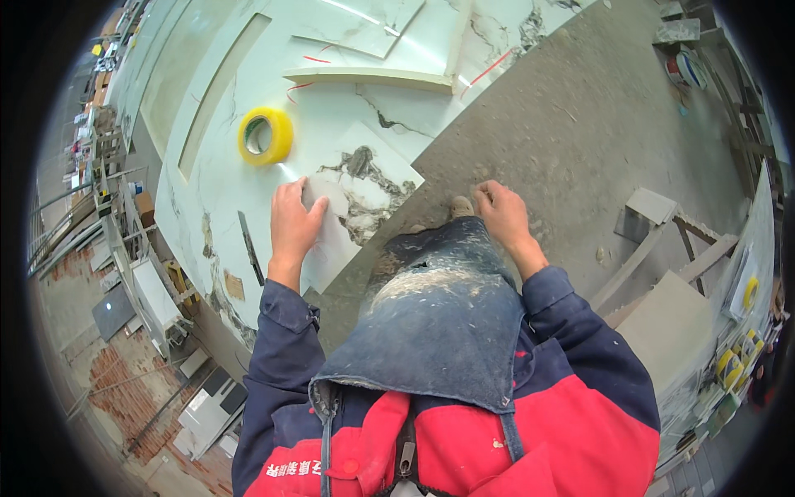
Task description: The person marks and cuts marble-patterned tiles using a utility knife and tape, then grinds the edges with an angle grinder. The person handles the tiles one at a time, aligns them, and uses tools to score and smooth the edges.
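Observation:
My left hand (291, 219) lies over the left edge of a small white marble-patterned tile piece (385, 149), its thumb apart from the fingers. A pale grey rounded patch (332, 192) shows beside that thumb; I cannot tell whether it is a separate thing or part of the surface. The tile piece lies on a larger white veined slab (207, 137). Off the slab, above the dusty floor, my right hand (502, 214) has its fingers curled toward the thumb. Whatever is between them, if anything, is hidden. A roll of yellow tape (266, 136) stands beyond my left hand.
A dark narrow strip (250, 247) lies left of my left hand. Farther away, a pale long strip (373, 79) and a flat tile offcut (364, 29) rest on the slab near red marks. Wooden frames (696, 261) with boards stand at right. A dusty apron (439, 323) hangs before me.

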